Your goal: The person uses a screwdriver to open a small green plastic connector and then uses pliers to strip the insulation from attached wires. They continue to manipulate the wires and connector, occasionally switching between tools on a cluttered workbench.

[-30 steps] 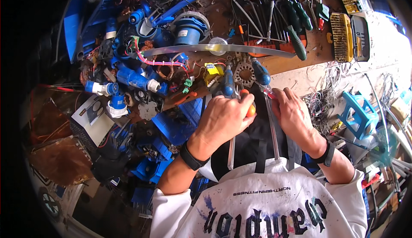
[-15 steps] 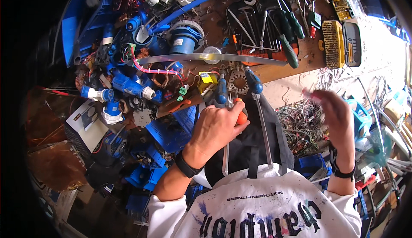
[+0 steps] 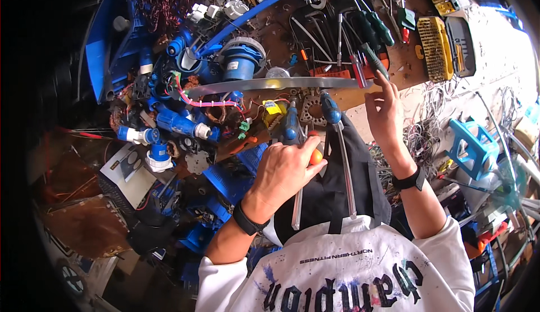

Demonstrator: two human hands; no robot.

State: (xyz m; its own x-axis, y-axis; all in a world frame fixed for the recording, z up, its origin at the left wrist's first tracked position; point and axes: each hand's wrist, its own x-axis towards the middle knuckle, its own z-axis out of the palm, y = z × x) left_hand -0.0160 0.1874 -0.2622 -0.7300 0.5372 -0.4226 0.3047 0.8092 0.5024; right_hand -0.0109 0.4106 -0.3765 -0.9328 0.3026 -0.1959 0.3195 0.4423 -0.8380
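Note:
My left hand (image 3: 284, 168) is closed around an orange-handled tool (image 3: 316, 156); its working end is mostly hidden by my fingers. Just past that hand are two blue-handled clamps (image 3: 330, 109) with long metal bars, over black cloth (image 3: 332, 199). A round metal part with notches inside (image 3: 313, 108) lies between the blue handles at the bench edge. My right hand (image 3: 385, 115) holds nothing, its fingers apart at the bench edge. Right beside its fingertips lie a red-handled screwdriver (image 3: 358, 71) and a dark green handle (image 3: 373, 59).
A long curved metal strip (image 3: 264, 84) runs across the bench front. Blue plugs and sockets (image 3: 180, 122) crowd the left, near a large blue round housing (image 3: 242, 59). Yellow bit cases (image 3: 436, 47) stand at far right. Tangled wires (image 3: 416, 143) and a blue plastic frame (image 3: 475, 149) lie right.
My right hand has moved left and forward to the bench and let go of the red-handled screwdriver, which now lies among the tools. My left hand keeps its hold.

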